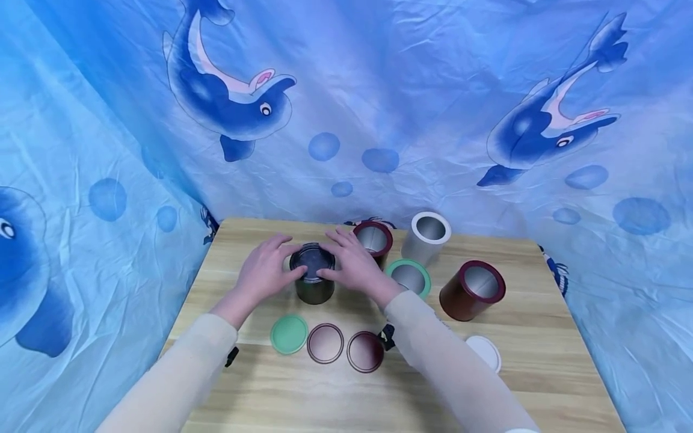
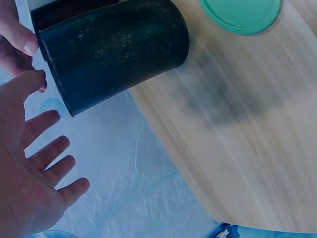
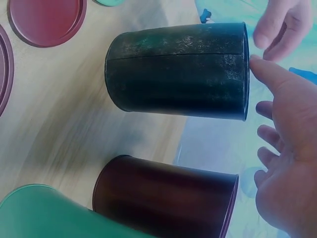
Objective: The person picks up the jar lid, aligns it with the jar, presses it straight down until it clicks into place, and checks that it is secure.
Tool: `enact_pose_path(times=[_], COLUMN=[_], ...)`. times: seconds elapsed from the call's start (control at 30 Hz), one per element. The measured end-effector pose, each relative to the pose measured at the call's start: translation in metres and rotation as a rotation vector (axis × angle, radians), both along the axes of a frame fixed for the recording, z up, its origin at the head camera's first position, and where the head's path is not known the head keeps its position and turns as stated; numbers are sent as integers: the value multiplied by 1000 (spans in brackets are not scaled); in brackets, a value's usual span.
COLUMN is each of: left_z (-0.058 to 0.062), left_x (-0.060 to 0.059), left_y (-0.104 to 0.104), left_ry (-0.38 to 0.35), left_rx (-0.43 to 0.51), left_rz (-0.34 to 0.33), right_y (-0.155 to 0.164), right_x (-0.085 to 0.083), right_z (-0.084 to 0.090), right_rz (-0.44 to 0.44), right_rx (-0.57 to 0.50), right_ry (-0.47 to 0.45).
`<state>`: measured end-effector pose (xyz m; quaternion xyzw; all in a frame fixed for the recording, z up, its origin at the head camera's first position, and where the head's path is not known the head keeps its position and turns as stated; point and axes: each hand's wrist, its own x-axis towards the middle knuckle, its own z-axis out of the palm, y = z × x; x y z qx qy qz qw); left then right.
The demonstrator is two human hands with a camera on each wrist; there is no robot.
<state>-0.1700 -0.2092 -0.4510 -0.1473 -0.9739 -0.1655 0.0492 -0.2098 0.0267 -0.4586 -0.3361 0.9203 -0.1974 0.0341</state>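
While the left hand (image 1: 263, 269) and right hand (image 1: 352, 266) touch the lid rim of the black can (image 1: 313, 278) with straight fingers, we see it standing mid-table. Before it lie a green lid (image 1: 289, 334) and two maroon lids (image 1: 325, 343); open cans (image 1: 471, 290) stand right.

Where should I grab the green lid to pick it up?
Pinch the green lid by its thin rim, coming from above at the near edge. It lies flat on the wooden table, so there is nothing to wrap the hands around. The dark red lid sits close on one side, leaving less finger room there.
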Motion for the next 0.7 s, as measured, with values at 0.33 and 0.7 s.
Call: enact_pose_path(times=[0.33, 0.7], left_z=[11, 12], left_x=[6, 29], left_y=[-4, -16], left_ry=[58, 111], left_rx=[10, -8], left_rz=[-59, -107], right_y=[15, 34], right_x=[8, 29], right_z=[3, 7], right_rz=[37, 41], right_rx=[-54, -80], right_ry=[36, 77])
